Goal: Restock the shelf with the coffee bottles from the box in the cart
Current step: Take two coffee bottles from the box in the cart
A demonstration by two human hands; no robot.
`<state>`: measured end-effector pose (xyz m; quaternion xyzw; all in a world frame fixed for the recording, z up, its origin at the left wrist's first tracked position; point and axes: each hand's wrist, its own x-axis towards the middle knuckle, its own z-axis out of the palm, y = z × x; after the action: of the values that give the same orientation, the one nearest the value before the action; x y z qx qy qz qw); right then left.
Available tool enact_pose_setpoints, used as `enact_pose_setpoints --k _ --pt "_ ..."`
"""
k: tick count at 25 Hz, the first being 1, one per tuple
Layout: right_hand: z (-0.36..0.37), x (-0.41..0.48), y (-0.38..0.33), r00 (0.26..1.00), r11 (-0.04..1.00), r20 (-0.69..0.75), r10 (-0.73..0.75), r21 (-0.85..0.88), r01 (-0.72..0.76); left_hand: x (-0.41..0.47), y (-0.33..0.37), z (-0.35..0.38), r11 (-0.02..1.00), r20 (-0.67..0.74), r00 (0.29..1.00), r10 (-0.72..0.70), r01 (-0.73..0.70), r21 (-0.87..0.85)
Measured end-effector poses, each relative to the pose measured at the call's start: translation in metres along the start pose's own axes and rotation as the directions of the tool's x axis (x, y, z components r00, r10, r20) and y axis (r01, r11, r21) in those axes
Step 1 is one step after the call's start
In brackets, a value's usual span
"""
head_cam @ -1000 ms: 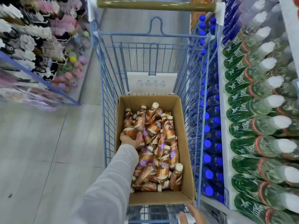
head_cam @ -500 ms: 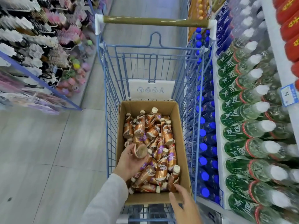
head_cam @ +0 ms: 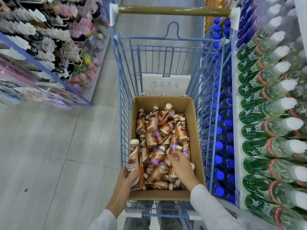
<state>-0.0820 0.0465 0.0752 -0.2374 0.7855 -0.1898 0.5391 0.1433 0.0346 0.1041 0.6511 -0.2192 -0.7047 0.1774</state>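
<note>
A drinks shelf (head_cam: pixel 234 103) of green-labelled bottles (head_cam: pixel 259 117) and blue-capped bottles (head_cam: pixel 222 143) runs along the right; a rack of hanging accessories (head_cam: pixel 41 47) stands left. Between them, a blue wire cart (head_cam: pixel 126 80) holds an open cardboard box (head_cam: pixel 196 130) heaped with coffee bottles (head_cam: pixel 162 128). The left hand (head_cam: pixel 126 181) grips one coffee bottle (head_cam: pixel 134 158) upright at the box's near-left corner. The right hand (head_cam: pixel 181 166) reaches inside, fingers curved over the heap; whether they hold anything is unclear.

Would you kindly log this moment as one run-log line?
left hand: holds coffee bottle | right hand: on loose bottles in box, grip unclear
</note>
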Motion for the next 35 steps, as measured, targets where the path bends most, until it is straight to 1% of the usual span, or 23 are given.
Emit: enact_pose_setpoints --k 3,5,7,9,11,15,17,19,20,23,26,28,30,31,33,35 --pt "0.021 0.060 -0.049 0.999 0.999 0.052 0.005 0.053 -0.007 -0.003 0.013 -0.013 0.998 -0.075 0.996 0.056 -0.054 0.035" --pt "0.036 0.100 -0.080 0.996 0.993 0.066 0.061 0.100 -0.068 -0.003 0.022 -0.020 0.996 -0.094 0.993 0.068 -0.062 0.058" --pt "0.047 0.139 -0.097 0.992 0.984 0.042 0.120 0.126 -0.124 0.004 0.029 -0.021 0.995 -0.086 0.995 0.058 -0.050 0.089" --pt "0.060 0.166 -0.102 0.984 0.969 0.029 0.178 0.166 -0.181 0.008 0.038 -0.017 0.995 -0.079 0.996 0.048 -0.040 0.095" --pt "0.070 0.183 -0.100 0.976 0.957 0.065 0.207 0.196 -0.216 0.013 0.041 -0.012 0.996 -0.073 0.997 0.029 -0.023 0.085" --pt "0.080 0.203 -0.093 0.984 0.968 0.085 0.157 0.183 -0.171 0.021 0.045 -0.009 0.998 -0.075 0.997 0.017 -0.013 0.054" --pt "0.078 0.201 -0.091 0.975 0.930 0.117 0.186 0.299 -0.214 0.025 0.042 -0.010 0.998 -0.053 0.998 0.026 -0.023 0.057" --pt "0.070 0.180 -0.087 0.964 0.880 0.197 0.180 0.405 -0.248 0.024 0.044 -0.010 0.998 -0.047 0.998 0.030 -0.028 0.050" --pt "0.065 0.163 -0.084 0.964 0.862 0.214 0.157 0.447 -0.240 0.024 0.048 -0.010 0.998 -0.044 0.998 0.047 -0.044 0.052" --pt "0.041 0.092 -0.066 0.984 0.847 0.140 0.111 0.504 -0.167 0.014 0.061 -0.004 0.989 0.000 0.993 0.120 -0.120 0.088" --pt "0.013 0.010 -0.044 0.992 0.796 0.083 0.097 0.592 -0.127 0.000 0.081 0.013 0.978 0.105 0.978 0.180 -0.190 0.090" --pt "-0.006 -0.041 -0.034 0.998 0.745 0.055 0.040 0.663 -0.067 -0.011 0.090 0.028 0.968 0.198 0.959 0.205 -0.229 0.105" --pt "-0.023 -0.090 -0.028 1.000 0.705 -0.019 0.020 0.709 0.000 -0.022 0.091 0.044 0.956 0.296 0.932 0.208 -0.258 0.141" --pt "-0.033 -0.114 -0.024 0.996 0.695 -0.091 0.021 0.718 0.051 -0.030 0.090 0.055 0.947 0.345 0.917 0.202 -0.272 0.168" --pt "-0.053 -0.151 -0.014 0.974 0.682 -0.225 0.028 0.717 0.147 -0.046 0.089 0.080 0.931 0.425 0.883 0.200 -0.306 0.198" --pt "-0.073 -0.181 -0.005 0.939 0.663 -0.336 0.072 0.719 0.206 -0.065 0.086 0.104 0.893 0.493 0.843 0.217 -0.376 0.249"
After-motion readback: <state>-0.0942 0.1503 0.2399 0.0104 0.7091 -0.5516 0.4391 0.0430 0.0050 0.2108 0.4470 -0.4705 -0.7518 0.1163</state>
